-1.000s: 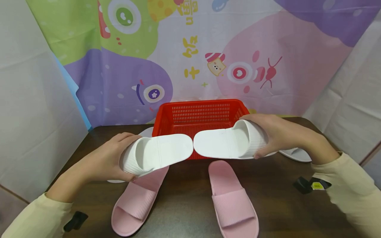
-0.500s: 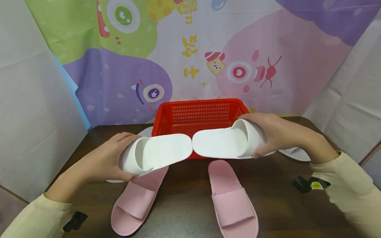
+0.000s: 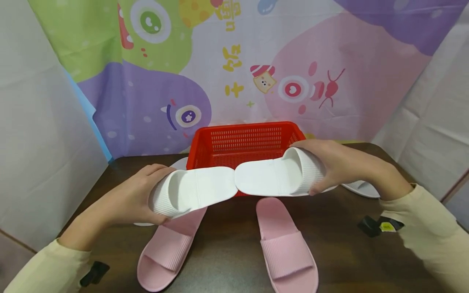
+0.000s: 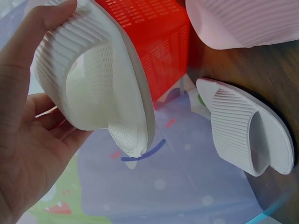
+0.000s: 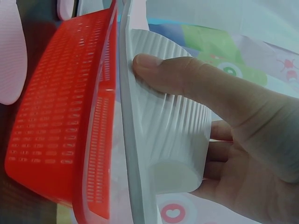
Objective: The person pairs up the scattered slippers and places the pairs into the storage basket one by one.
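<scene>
Slipper A (image 3: 210,187), white, ribbed strap: raised above the table (image 3: 227,252), strap end at the hand, sole pointing inward. Slipper B (image 3: 269,178), matching white: raised likewise, inner end meeting that of Slipper A or nearly so; exact contact hard to tell. Left hand (image 3: 135,195): fingers clamped round the strap of Slipper A, thumb on the opposite side. Right hand (image 3: 335,165): fingers clamped round the strap of Slipper B, thumb laid across the ribs.

Twist at the grip: possible, from pushing inner ends together with each slipper held at one end only. Overlap of the two ends: possible, from unequal height or tilt. Slip from the fingers: possible, from a loosened thumb or a soft strap buckling under pressure.

Basket (image 3: 247,139), red, perforated: on the table, behind both white slippers in the head view, front rim partly hidden. Likely hazard: catching of a sole on the rim, from a low forward drift. Left pink slipper (image 3: 166,250): on the table, far end partly hidden behind Slipper A. Right pink slipper (image 3: 287,252): on the table, well apart from the left one. Likely hazard for both: a knock askew, from a dropped white slipper. Left pale slipper (image 4: 233,133): on the table near the basket. Right pale slipper (image 3: 362,189): on the table, partly hidden behind the right forearm (image 3: 388,181); possible nudge from a low sweep.
</scene>
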Available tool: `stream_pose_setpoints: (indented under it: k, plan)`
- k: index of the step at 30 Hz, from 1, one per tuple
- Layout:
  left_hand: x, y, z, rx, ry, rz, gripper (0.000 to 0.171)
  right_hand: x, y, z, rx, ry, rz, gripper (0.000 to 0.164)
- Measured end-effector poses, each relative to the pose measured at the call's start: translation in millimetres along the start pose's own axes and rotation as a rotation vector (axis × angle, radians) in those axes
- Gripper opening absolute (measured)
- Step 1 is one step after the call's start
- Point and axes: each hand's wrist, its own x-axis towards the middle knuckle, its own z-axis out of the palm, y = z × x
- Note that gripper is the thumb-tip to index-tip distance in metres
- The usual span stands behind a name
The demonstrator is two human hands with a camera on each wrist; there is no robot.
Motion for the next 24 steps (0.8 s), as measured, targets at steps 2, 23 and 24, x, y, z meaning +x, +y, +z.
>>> stream_pose_setpoints:
  k: [2,23,24]
  plan:
    - [-0.3,0.3,0.5,0.005,0.003,0.000,0.089,0.5,-0.7,-0.3,-0.006,-0.004,0.005,0.091]
    - [0.5,1.3,1.2,0.012,0.013,0.015,0.089,0.4,-0.5,0.7,-0.008,-0.003,-0.003,0.091]
    - [0.5,1.3,1.3,0.013,0.013,0.016,0.089,0.6,-0.5,0.7,-0.003,-0.005,-0.001,0.091]
